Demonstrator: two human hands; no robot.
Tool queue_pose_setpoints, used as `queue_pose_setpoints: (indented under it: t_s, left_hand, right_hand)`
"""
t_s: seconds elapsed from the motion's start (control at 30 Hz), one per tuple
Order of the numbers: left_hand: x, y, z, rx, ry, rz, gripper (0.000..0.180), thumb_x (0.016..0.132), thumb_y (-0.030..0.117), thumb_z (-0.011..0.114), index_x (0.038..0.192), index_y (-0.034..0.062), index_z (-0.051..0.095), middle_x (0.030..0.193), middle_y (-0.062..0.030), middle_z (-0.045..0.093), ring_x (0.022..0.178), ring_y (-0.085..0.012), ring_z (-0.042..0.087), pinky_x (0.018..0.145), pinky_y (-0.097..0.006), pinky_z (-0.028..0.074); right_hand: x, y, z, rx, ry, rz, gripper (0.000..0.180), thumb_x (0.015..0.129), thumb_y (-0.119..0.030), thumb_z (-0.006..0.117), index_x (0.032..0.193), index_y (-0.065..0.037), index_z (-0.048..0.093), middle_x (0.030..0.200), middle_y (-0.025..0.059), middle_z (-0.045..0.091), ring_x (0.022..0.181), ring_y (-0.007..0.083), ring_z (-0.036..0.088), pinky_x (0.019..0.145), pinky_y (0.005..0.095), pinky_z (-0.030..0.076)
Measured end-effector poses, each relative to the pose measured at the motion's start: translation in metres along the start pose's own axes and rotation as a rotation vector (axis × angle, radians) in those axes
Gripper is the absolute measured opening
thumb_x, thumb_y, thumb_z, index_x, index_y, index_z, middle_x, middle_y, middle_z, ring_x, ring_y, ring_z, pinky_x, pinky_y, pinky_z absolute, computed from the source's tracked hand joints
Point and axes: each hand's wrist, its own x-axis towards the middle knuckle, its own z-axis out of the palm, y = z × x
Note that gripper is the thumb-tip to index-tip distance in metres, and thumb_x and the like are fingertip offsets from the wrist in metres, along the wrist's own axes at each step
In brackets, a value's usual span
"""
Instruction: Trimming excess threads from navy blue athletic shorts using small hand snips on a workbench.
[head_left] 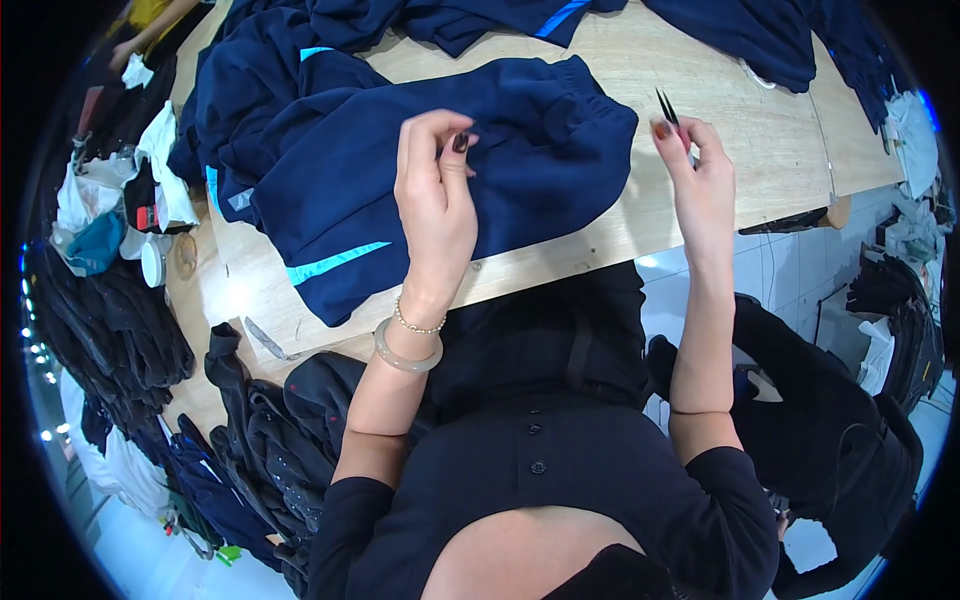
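Navy trousers [350, 150] with light-blue side inserts lie folded on the wooden table, their gathered elastic waistband [598, 98] toward the right. Over the middle of the cloth hovers my left hand [437, 185], fingers curled in toward the thumb; whether a thread or anything else is pinched there is too small to make out. My right hand [703, 175], just past the waistband, is closed around small thread snips [668, 107]. Their two thin dark points aim up and away from me, slightly apart, and the fingers hide most of the handle.
More navy garments [450, 20] cover the table's far side. Dark clothing piles [105, 320] and white cloth scraps [160, 150] crowd the left. A narrow grey blade-like piece [265, 338] lies near the table edge. At right, black cloth [830, 420] hangs over something beside me.
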Motion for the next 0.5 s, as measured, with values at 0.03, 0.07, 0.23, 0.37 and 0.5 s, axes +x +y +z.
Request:
queue_pose_setpoints:
  t_s: [0.03, 0.07, 0.23, 0.37, 0.5]
  left_hand:
    - [-0.008, -0.009, -0.002, 0.009, 0.005, -0.003, 0.011, 0.093, -0.005, 0.049, 0.097, -0.0009, 0.059, 0.099, -0.0103, 0.057, 0.083, -0.0173, 0.061, 0.067, -0.025, 0.049]
    - [-0.015, -0.016, -0.004, 0.061, 0.001, -0.026, 0.009, 0.093, -0.004, 0.052, 0.098, -0.0004, 0.059, 0.098, -0.0105, 0.059, 0.084, -0.0171, 0.062, 0.067, -0.026, 0.049]
    - [-0.023, -0.046, -0.002, 0.516, -0.159, 0.130, 0.055, 0.076, 0.014, 0.077, 0.124, 0.0017, 0.053, 0.121, -0.0152, 0.059, 0.113, -0.0291, 0.056, 0.096, -0.037, 0.042]
    - [-0.022, -0.050, 0.003, 0.557, -0.223, 0.032, 0.074, 0.072, 0.021, 0.081, 0.134, 0.0033, 0.046, 0.130, -0.0155, 0.055, 0.122, -0.0293, 0.051, 0.102, -0.041, 0.036]
    - [-0.018, -0.053, 0.005, 0.554, -0.178, 0.028, 0.058, 0.081, 0.025, 0.074, 0.129, 0.0037, 0.052, 0.126, -0.0162, 0.058, 0.120, -0.0286, 0.053, 0.101, -0.040, 0.037]
  right_hand:
    - [0.004, 0.003, 0.010, -0.096, 0.043, -0.079, 0.034, 0.083, -0.029, 0.074, 0.090, 0.004, 0.065, 0.084, 0.0080, 0.063, 0.080, 0.0151, 0.057, 0.079, 0.0272, 0.045]
    - [0.008, 0.005, 0.017, -0.191, 0.086, -0.160, 0.037, 0.081, -0.030, 0.075, 0.090, 0.004, 0.065, 0.082, 0.0080, 0.063, 0.078, 0.0154, 0.058, 0.078, 0.0271, 0.046]
    - [0.033, 0.026, 0.031, -0.164, -0.203, -0.014, 0.034, 0.078, -0.028, 0.077, 0.084, 0.003, 0.065, 0.067, 0.0115, 0.062, 0.063, 0.0232, 0.060, 0.064, 0.0328, 0.047]
    - [0.043, 0.085, 0.037, -0.399, 0.017, -0.043, 0.029, 0.078, -0.024, 0.077, 0.079, 0.001, 0.063, 0.068, 0.0171, 0.062, 0.062, 0.0293, 0.060, 0.063, 0.0346, 0.047]
    - [0.037, 0.084, 0.038, -0.443, 0.018, 0.004, 0.027, 0.079, -0.022, 0.076, 0.079, 0.001, 0.062, 0.069, 0.0173, 0.062, 0.062, 0.0304, 0.060, 0.062, 0.0351, 0.046]
